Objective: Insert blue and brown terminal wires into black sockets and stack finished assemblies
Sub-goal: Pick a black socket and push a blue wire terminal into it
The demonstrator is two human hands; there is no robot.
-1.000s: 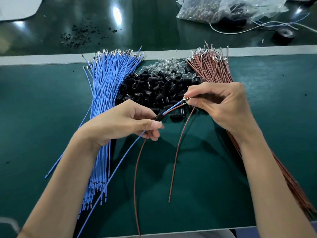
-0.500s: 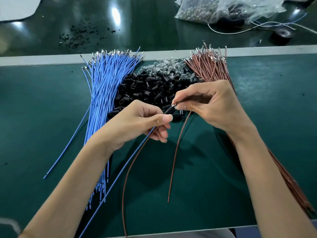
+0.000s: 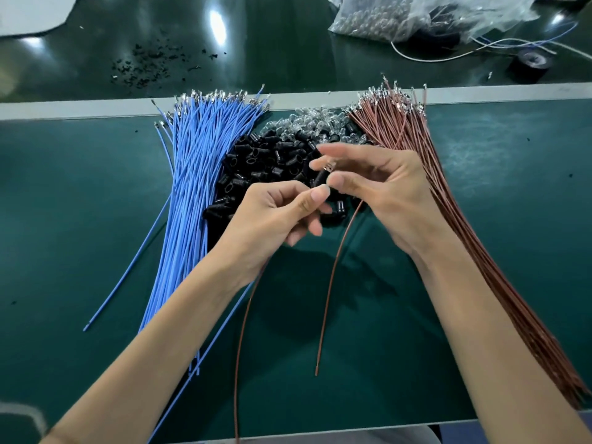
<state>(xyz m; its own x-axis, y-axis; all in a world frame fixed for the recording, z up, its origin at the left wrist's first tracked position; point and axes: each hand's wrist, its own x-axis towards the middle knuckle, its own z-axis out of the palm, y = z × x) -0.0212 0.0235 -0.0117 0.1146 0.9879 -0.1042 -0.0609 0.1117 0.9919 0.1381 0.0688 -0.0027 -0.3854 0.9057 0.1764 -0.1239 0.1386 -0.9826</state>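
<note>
From the head camera, both hands meet over the green mat [image 3: 96, 219], just in front of the socket pile [image 3: 266, 161]. The left hand [image 3: 275, 219] pinches one black socket [image 3: 320, 178] between thumb and forefinger. The thumb tip lies across the socket's lower end and the remaining fingers are curled under the palm. The socket stands tilted, its upper end pointing toward the right hand [image 3: 384, 193]. There, thumb and a curled finger close on the shiny terminal [image 3: 328, 163] at the socket's mouth, while the forefinger is stretched out straight above it. How deep the terminal sits in the socket cannot be told. A brown wire [image 3: 336, 267] runs down from under the right thumb, its free end lying on the mat. A second brown wire [image 3: 243, 331] and a blue wire [image 3: 169, 411] trail down from beneath the left hand toward the near edge. The blue bundle [image 3: 198, 174] fans out to the left of the pile and the brown bundle [image 3: 416, 161] to its right, passing behind the right wrist. Clear bulbs [image 3: 314, 123] lie just beyond the sockets. Farther back are a plastic bag [image 3: 400, 17], a tape roll [image 3: 531, 64] and black crumbs [image 3: 144, 65].
</note>
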